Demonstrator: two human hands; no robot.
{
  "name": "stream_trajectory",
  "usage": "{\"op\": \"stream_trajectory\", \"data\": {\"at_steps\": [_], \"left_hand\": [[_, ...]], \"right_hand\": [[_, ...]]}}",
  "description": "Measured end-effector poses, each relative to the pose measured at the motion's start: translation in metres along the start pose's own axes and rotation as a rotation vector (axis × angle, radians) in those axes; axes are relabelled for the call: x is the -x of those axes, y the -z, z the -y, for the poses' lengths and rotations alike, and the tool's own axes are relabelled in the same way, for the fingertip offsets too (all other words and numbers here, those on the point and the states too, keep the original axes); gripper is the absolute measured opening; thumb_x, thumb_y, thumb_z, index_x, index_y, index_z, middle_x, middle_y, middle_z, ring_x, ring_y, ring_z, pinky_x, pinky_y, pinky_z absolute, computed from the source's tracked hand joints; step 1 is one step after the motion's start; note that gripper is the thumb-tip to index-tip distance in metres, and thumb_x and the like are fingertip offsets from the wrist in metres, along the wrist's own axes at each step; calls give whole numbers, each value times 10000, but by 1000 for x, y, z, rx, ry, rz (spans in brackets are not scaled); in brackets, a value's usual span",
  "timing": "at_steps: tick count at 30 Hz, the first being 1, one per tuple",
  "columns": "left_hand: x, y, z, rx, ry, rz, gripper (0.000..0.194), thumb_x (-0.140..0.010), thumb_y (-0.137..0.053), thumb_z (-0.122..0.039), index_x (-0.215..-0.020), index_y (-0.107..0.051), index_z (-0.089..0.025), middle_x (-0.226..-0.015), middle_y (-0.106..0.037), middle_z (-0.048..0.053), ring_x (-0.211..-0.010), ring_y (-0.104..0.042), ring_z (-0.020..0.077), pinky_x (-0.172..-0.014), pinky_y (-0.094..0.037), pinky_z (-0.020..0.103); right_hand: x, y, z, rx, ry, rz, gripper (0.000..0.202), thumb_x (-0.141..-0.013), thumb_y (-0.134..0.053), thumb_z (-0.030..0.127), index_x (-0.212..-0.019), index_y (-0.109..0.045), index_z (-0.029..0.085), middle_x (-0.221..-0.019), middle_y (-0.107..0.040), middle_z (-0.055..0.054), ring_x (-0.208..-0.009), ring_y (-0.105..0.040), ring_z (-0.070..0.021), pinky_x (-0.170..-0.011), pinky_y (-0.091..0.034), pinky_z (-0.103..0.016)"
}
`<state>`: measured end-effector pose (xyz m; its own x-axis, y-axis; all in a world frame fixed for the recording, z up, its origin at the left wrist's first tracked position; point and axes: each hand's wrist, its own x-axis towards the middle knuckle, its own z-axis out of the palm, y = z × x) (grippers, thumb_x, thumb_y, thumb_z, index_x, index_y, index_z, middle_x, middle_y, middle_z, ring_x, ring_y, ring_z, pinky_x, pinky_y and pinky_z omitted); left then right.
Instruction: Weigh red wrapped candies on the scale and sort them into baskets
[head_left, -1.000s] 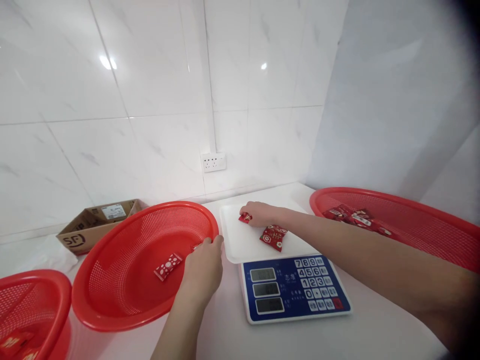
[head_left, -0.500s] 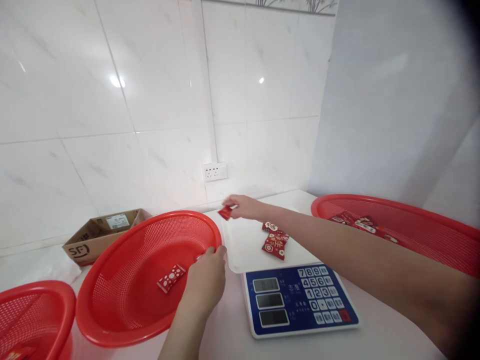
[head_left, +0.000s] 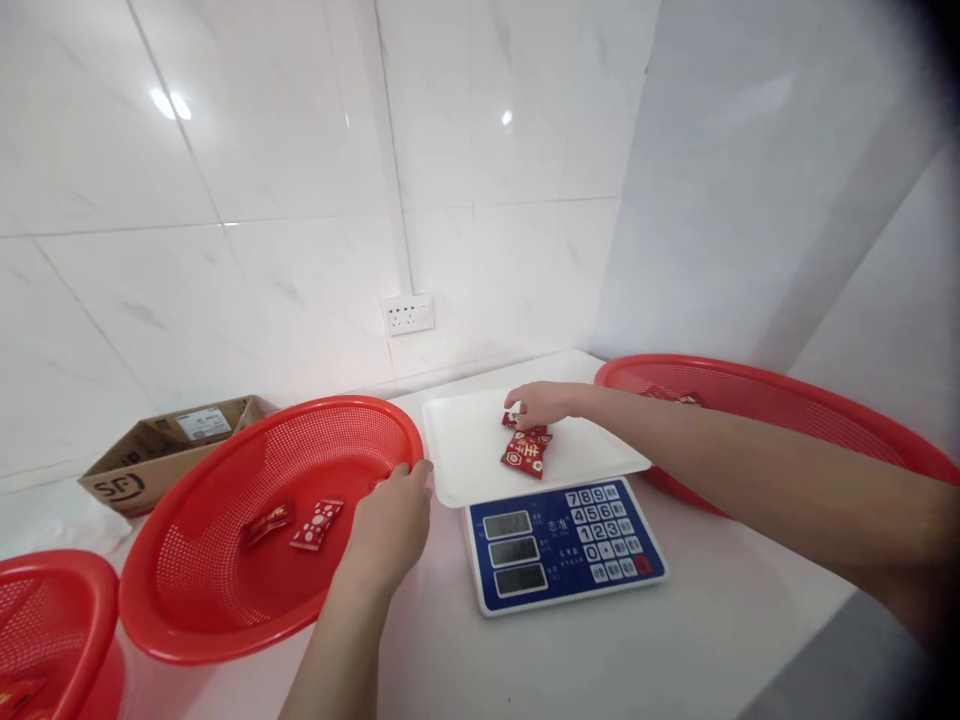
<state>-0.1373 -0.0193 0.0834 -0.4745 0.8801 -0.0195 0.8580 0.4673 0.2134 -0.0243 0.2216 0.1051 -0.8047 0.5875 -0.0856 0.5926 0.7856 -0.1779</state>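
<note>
My right hand (head_left: 546, 402) reaches over the white pan (head_left: 457, 450) of a digital scale (head_left: 566, 545). Its thumb and fingers are apart at the rearmost of a few small red snack packets (head_left: 525, 455), which lie overlapping on the pan. My left hand (head_left: 394, 515) is closed on the right rim of a red perforated plastic basket (head_left: 225, 640). Inside that basket lie a white-dotted red packet (head_left: 317, 525) and a darker red packet (head_left: 268, 523). Another red bit (head_left: 377, 483) shows behind my left knuckles, mostly hidden.
A second red basket (head_left: 757, 395) stands at the right, partly behind my right forearm, with packets in it. At the lower left is another red basket (head_left: 82, 640). An open cardboard box (head_left: 161, 465) sits behind, near the tiled wall with a socket (head_left: 409, 314).
My right hand has let go of a red packet and moved right to those on the pan. A darker packet now shows in the middle basket. The view has shifted.
</note>
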Motion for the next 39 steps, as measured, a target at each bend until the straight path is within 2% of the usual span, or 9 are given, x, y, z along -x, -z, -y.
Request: {"op": "stream_trajectory", "data": {"at_steps": [4, 9, 13, 16, 23, 28, 31, 35, 39], "left_hand": [[-1, -2, 3, 15, -9, -8, 365, -904, -327, -225, -1242, -466, -230, -1166, -598, 116, -990, -602, 259, -739, -453, 358], [-2, -5, 5, 21, -13, -19, 361, -902, -335, -237, -1235, -474, -236, -1166, -604, 115, -1008, -597, 254, -732, -448, 344], [-2, -6, 6, 21, -18, -28, 361, -898, -332, -238, -1228, -476, -242, -1153, -614, 108, -995, -603, 248, -719, -450, 338], [-2, -7, 7, 32, -21, -31, 365, -891, -334, -229, -1227, -476, -244, -1155, -616, 103, -987, -608, 242, -718, -455, 331], [0, -8, 9, 53, -27, -12, 401, -881, -345, -214, -1266, -449, -249, -1181, -610, 92, -1036, -588, 248, -797, -455, 363], [1, -8, 8, 55, -28, 15, 449, -895, -352, -249, -1342, -389, -230, -1250, -569, 117, -1111, -548, 256, -848, -443, 369], [1, -8, 5, 32, -36, 19, 468, -891, -356, -239, -1359, -375, -221, -1263, -554, 137, -1115, -547, 268, -846, -447, 376], [0, -8, 3, -25, -24, 15, 481, -885, -352, -230, -1365, -368, -208, -1229, -569, 151, -1037, -591, 287, -787, -473, 385], [1, -8, 2, -61, -11, 18, 501, -887, -351, -235, -1386, -339, -205, -1252, -558, 149, -1050, -590, 288, -797, -477, 392]], "right_hand": [[3, -6, -2, -70, -42, 59, 547, -626, -665, 184, -1166, -584, 210, -1066, -666, -92, -916, -628, -256, -682, -489, -321], [9, 9, -1, -190, -46, 20, 583, -676, -618, 206, -1247, -502, 176, -1175, -613, -113, -966, -592, -241, -682, -469, -302], [20, 18, 2, -279, 31, 112, 282, -681, -633, 287, -946, -654, 190, -943, -693, -42, -832, -619, -193, -628, -440, -260], [31, 11, 5, -267, 46, 190, 119, -621, -663, 267, -707, -642, 188, -762, -686, -16, -721, -604, -182, -550, -394, -252], [41, -11, 8, -208, 32, 164, 132, -617, -652, 277, -682, -576, 192, -805, -671, -37, -730, -609, -204, -512, -374, -256], [34, -9, 10, -194, 62, 118, 176, -559, -701, 245, -619, -545, 188, -717, -650, -34, -682, -607, -219, -499, -372, -268], [23, 4, 31, -242, 106, 34, 182, -607, -692, 298, -680, -578, 177, -769, -673, -64, -731, -621, -239, -521, -396, -280], [10, 18, 89, -421, 258, -59, 371, -827, -489, 431, -1073, -573, 167, -1070, -665, -110, -913, -630, -222, -660, -482, -283], [12, 19, 138, -613, 530, -43, 695, -819, -531, 462, -1406, -306, 167, -1474, -323, -129, -1282, -394, -277, -966, -423, -386]]}}
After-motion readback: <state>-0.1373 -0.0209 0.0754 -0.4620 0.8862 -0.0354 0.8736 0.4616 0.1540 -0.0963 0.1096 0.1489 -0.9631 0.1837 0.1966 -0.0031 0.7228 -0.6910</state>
